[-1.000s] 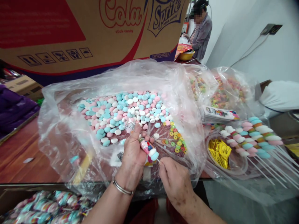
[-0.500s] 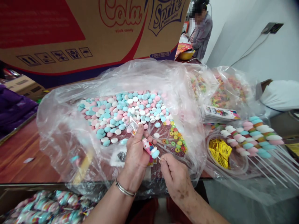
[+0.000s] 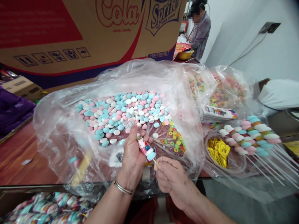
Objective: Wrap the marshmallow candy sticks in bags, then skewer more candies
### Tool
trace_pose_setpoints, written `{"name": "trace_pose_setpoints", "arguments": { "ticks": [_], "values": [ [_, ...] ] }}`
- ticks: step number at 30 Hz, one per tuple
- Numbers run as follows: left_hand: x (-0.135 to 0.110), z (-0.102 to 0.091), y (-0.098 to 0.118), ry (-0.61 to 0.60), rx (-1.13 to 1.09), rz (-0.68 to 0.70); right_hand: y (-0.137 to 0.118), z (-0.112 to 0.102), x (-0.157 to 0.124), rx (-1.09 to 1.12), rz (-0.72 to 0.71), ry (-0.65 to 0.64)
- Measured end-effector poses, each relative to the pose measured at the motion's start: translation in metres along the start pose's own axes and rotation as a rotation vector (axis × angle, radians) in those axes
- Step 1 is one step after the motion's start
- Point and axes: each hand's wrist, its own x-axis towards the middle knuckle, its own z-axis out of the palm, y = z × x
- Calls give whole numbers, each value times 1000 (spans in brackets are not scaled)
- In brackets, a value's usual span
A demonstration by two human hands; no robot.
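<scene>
My left hand [image 3: 132,155] is closed round a candy stick in a printed clear wrapper [image 3: 143,145], with blue and white candy discs at its lower end. My right hand [image 3: 171,179] pinches the thin white stick [image 3: 155,162] just below those discs. Both hands hover over the front of a big clear plastic bag [image 3: 70,137] holding many loose pink, blue and white candy discs [image 3: 121,112] and some small coloured candy rings [image 3: 175,140].
A large Cola/Sprite cardboard box [image 3: 81,31] stands behind the bag. At right lie several finished candy sticks [image 3: 252,137], a clear tub of gold twist ties [image 3: 218,151], printed wrappers [image 3: 218,112] and bags of coloured rings [image 3: 219,90]. Wrapped candies [image 3: 46,208] fill a box at lower left. Another person [image 3: 198,28] stands far back.
My right hand has slid up the stick toward the candy discs, and the wrapped candy has shifted slightly left with my left hand.
</scene>
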Motion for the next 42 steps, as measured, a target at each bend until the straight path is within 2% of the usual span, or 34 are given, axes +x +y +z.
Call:
{"name": "trace_pose_setpoints", "arguments": {
  "ticks": [5,9,14,16,20,27,35,39,42],
  "values": [
    [-2,-4,1,-51,-12,-82,-1,1,2,23,17,27],
    [-4,-3,-4,-69,0,-67,3,0,4,-76,-41,61],
    [-5,0,-6,-70,39,-49,9,-9,2,-699,-459,187],
    [-5,1,-5,-68,45,-24,10,-13,1,-845,-523,211],
    [-9,3,-10,-79,59,43,9,-15,5,-877,-549,239],
    [-27,-2,-30,-185,149,60,3,-10,18,-823,-656,223],
    [-17,-2,-21,-114,95,142,5,-25,1,-1359,-862,269],
    [-23,0,-30,-200,125,104,6,-21,7,-1291,-960,290],
    [-26,0,-32,-213,133,114,6,-18,11,-1214,-932,258]
  ]
}}
